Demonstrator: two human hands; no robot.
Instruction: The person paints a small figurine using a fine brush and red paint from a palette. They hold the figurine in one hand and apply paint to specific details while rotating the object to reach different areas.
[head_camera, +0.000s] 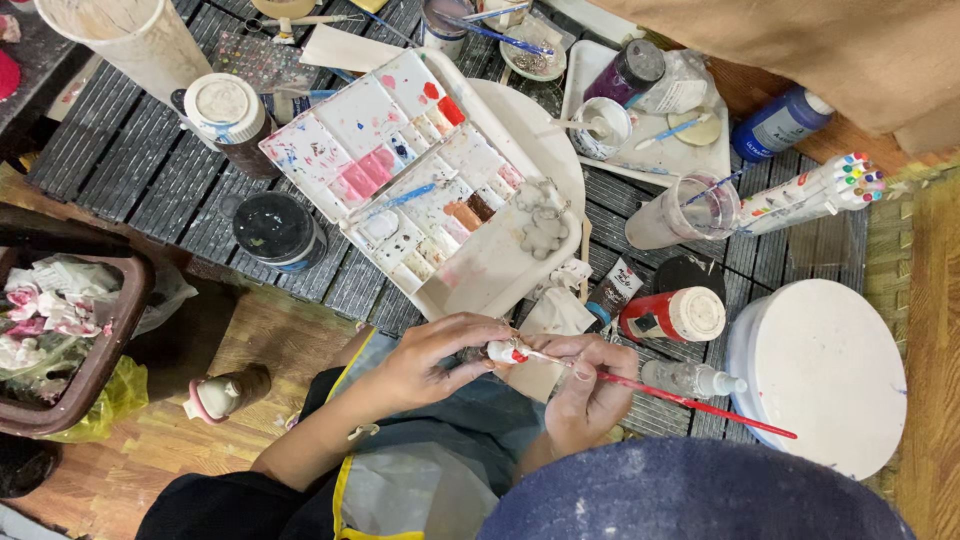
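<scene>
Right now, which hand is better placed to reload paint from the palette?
Probably the right hand: it grips the red-handled brush, while the left hand holds the small white piece. The palette lies just ahead.

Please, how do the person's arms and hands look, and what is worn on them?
The left hand and the right hand are bare, without gloves; no ring or watch shows. The left forearm is uncovered up to a black sleeve. A grey apron with yellow edging covers the lap.

Bright, even indoor light, soft shadows, sharp focus at centre, slight wide-angle bending at edges.
</scene>
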